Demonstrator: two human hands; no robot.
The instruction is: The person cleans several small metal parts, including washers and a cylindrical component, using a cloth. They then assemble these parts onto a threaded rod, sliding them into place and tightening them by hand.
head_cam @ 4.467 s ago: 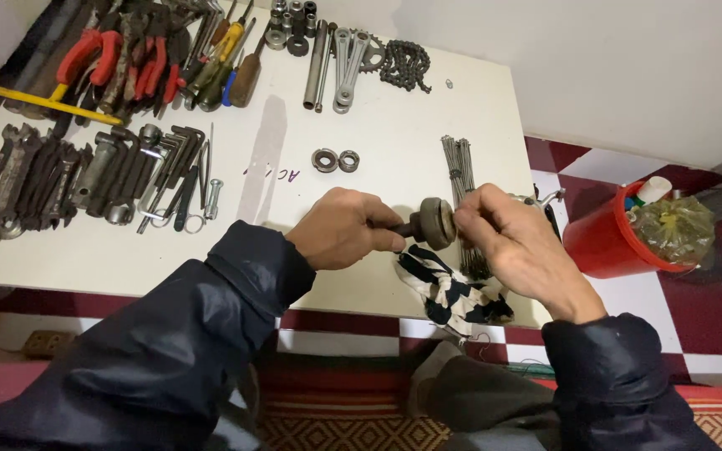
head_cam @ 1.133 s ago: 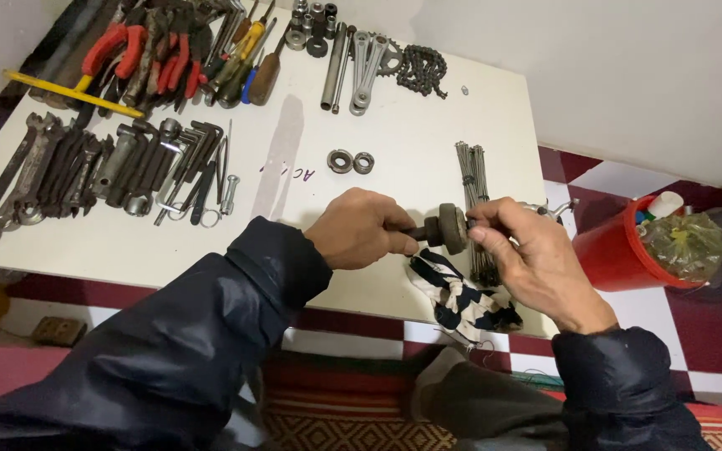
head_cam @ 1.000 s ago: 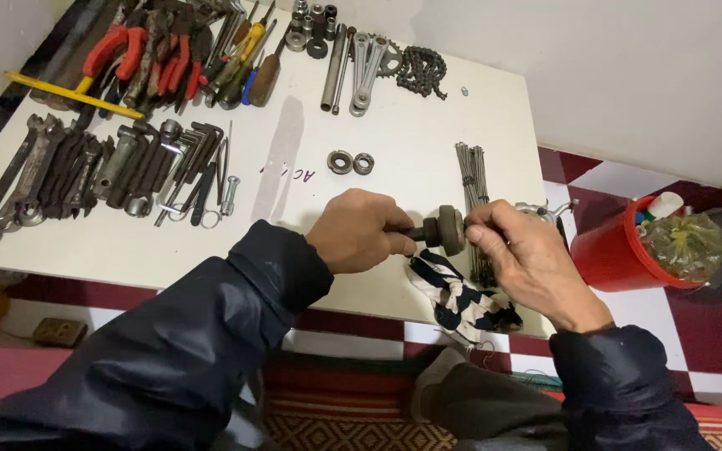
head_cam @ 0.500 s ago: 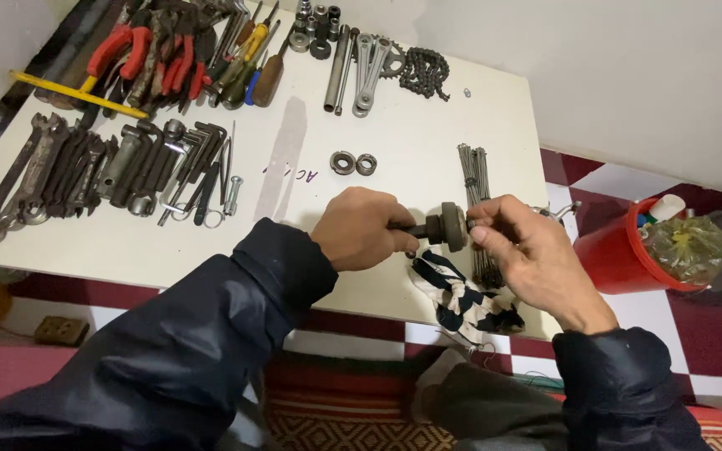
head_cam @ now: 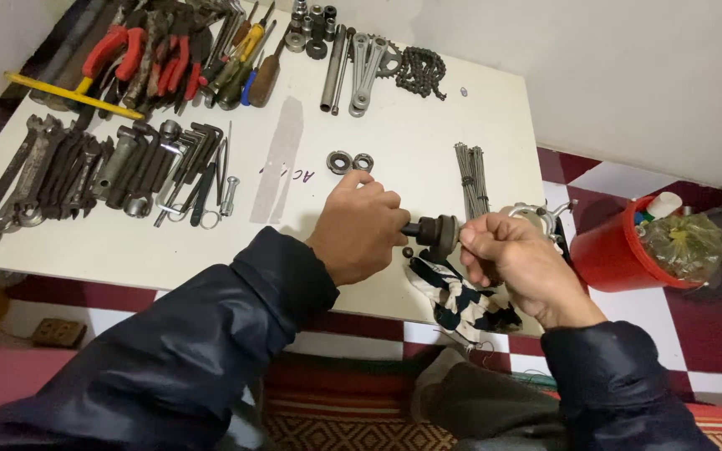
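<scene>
The person's left hand (head_cam: 359, 227) is closed in a full-fist grip around one end of a dark metal hub assembly (head_cam: 434, 233), held just above the near edge of the white bench (head_cam: 428, 125). The right hand (head_cam: 507, 260) meets it from the other side, its fingers curled tight over the opposite end, so the part is clamped between both hands with only its round middle collar showing. Whether the right hand also pinches a small tool or a nut cannot be told; the fingers hide it.

Directly under the hands lies a black-and-white striped rag (head_cam: 460, 299), hanging partly over the bench edge. Just behind the right hand sits a shiny flanged metal piece (head_cam: 536, 219), and beside that a bundle of thin spokes (head_cam: 471, 177). Two small bearing rings (head_cam: 350, 161) lie apart on the bench beyond the left hand, which suggests the assembly is partly taken down or not yet fully put together; the hand work on it looks to be midway, with loose parts off the piece.

Farther back are a row of wrenches (head_cam: 60, 171), red-handled pliers (head_cam: 119, 54) and a coiled chain (head_cam: 419, 71). A red bucket (head_cam: 607, 255) stands on the tiled floor to the right.
</scene>
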